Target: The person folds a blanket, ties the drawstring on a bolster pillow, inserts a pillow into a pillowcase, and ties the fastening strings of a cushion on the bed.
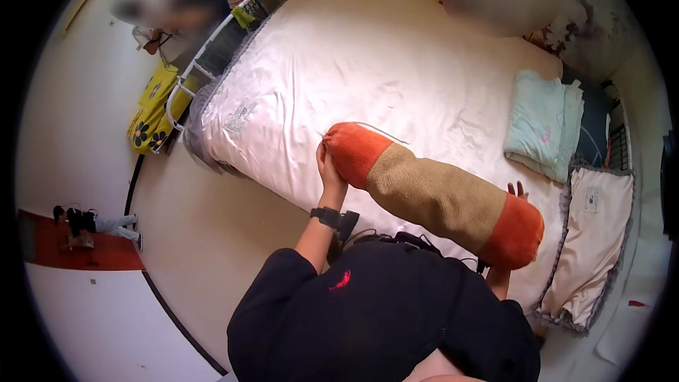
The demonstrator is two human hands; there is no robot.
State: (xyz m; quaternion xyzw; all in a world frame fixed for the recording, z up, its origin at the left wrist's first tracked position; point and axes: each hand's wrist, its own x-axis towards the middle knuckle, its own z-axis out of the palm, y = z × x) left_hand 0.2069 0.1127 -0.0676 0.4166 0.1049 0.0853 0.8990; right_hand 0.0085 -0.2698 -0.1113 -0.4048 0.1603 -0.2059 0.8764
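Observation:
A long bolster pillow [431, 194], tan in the middle with orange ends, is held up at a slant over the near side of the bed. My left hand [330, 166] grips its upper left end, near the gathered tip. At the other end my right hand [518, 189] is mostly hidden behind the orange part, with a few fingertips showing past its upper edge. A dark band is on my left wrist. Beneath the bolster lies the pale pink satin sheet [339, 49] of the bed.
A folded mint-green cloth [541, 124] lies at the bed's right, beside a dark pillow [594, 131] and a pink pillow [590, 233]. A white metal bed rail [200, 56] and yellow flowered bag [152, 110] stand left. Two people are visible farther left.

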